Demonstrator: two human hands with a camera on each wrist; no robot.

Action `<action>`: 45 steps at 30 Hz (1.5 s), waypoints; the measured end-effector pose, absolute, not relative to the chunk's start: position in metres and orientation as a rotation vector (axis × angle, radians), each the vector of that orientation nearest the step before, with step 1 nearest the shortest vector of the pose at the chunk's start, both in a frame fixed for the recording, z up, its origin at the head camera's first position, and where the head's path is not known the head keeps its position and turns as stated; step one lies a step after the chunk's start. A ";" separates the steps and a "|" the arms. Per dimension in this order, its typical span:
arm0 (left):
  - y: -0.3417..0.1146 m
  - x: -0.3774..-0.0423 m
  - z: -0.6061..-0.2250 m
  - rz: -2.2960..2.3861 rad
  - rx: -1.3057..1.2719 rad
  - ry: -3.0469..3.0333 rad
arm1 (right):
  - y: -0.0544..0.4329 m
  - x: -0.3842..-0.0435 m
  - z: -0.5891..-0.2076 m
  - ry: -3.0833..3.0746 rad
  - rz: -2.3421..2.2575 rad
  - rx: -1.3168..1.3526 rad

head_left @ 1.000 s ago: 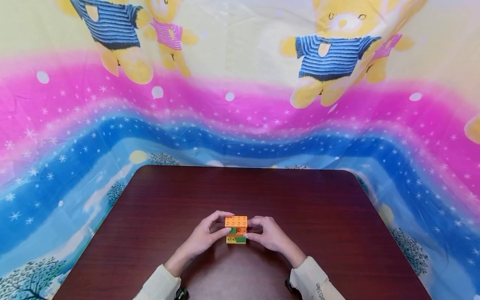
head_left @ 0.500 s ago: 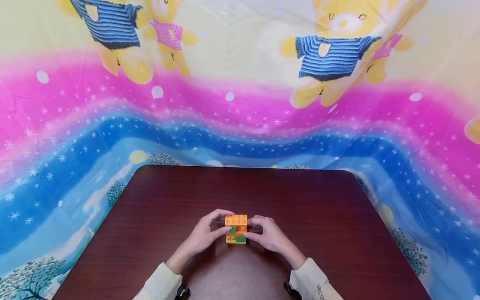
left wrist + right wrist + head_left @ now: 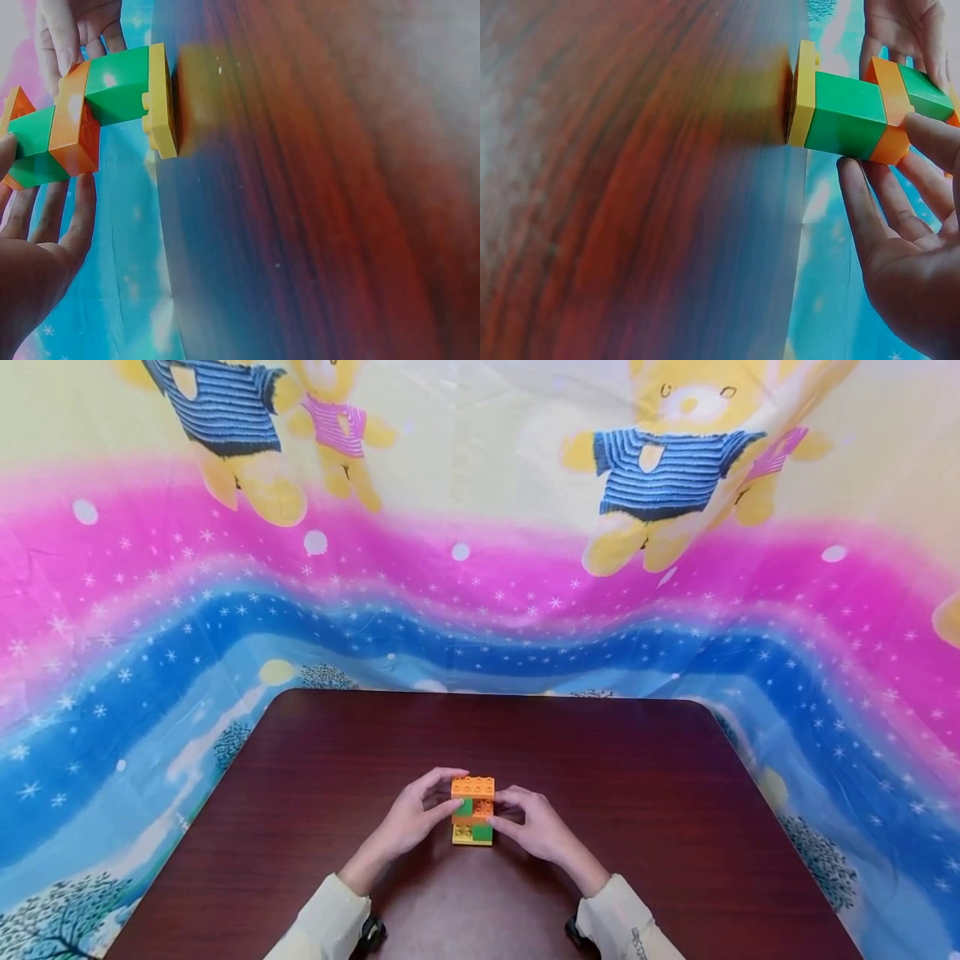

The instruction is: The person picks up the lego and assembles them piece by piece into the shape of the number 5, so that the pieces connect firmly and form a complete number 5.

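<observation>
Between the two hands is a stack of toy building bricks: a thin yellow brick [image 3: 160, 105] at the bottom, then a green brick [image 3: 846, 114], an orange brick [image 3: 73, 124], a second green brick [image 3: 467, 808] and an orange brick [image 3: 472, 787] on top. The left hand [image 3: 411, 812] grips the upper part, its thumb on the upper green brick and its fingers behind. The thumb of the right hand [image 3: 538, 823] presses the middle orange brick, its fingers round the far side. Whether the yellow brick touches the table or sits just above it, I cannot tell.
A dark red-brown wooden table [image 3: 480, 735] with rounded far corners lies under the hands. Behind and beside it hangs a cloth [image 3: 480, 593] printed with bears and snowflakes. Pale sleeves [image 3: 330, 910] cover both forearms.
The stack's upper bricks have moved up in the head view, so more of its near face shows. Both hands keep hold; the left has shifted slightly upward with the bricks.
</observation>
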State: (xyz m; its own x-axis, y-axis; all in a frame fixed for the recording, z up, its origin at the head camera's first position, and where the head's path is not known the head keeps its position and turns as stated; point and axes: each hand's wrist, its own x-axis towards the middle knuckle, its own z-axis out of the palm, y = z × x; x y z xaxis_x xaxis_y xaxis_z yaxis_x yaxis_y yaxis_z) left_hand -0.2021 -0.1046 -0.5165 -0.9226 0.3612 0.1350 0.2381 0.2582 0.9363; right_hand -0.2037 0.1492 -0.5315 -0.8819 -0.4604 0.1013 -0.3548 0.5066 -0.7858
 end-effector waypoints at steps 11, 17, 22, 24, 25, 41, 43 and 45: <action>-0.102 -0.208 -0.517 1.744 0.542 2.439 | 0.149 -0.205 -0.531 2.619 -1.338 -0.670; -0.102 -0.213 -0.519 1.738 0.543 2.436 | 0.149 -0.205 -0.530 2.611 -1.346 -0.660; -0.102 -0.218 -0.520 1.754 0.556 2.431 | 0.147 -0.207 -0.532 2.608 -1.371 -0.659; -0.101 -0.220 -0.520 1.757 0.554 2.440 | 0.147 -0.207 -0.532 2.609 -1.380 -0.661; -0.101 -0.222 -0.520 1.758 0.553 2.445 | 0.147 -0.207 -0.532 2.607 -1.384 -0.658; -0.098 -0.244 -0.523 1.785 0.472 2.435 | 0.146 -0.207 -0.534 2.611 -1.425 -0.635; -0.097 -0.246 -0.524 1.790 0.465 2.432 | 0.146 -0.207 -0.535 2.618 -1.415 -0.633; -0.097 -0.247 -0.524 1.791 0.455 2.428 | 0.146 -0.207 -0.535 2.621 -1.408 -0.626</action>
State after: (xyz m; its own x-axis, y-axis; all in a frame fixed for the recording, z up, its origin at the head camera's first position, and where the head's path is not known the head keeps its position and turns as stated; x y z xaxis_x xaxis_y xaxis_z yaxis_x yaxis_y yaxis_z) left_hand -0.2469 -0.0967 -0.5239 -0.9516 0.2895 0.1028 0.1836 0.2677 0.9458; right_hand -0.2074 0.1459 -0.5353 -0.9103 -0.4010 0.1025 -0.3069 0.4878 -0.8172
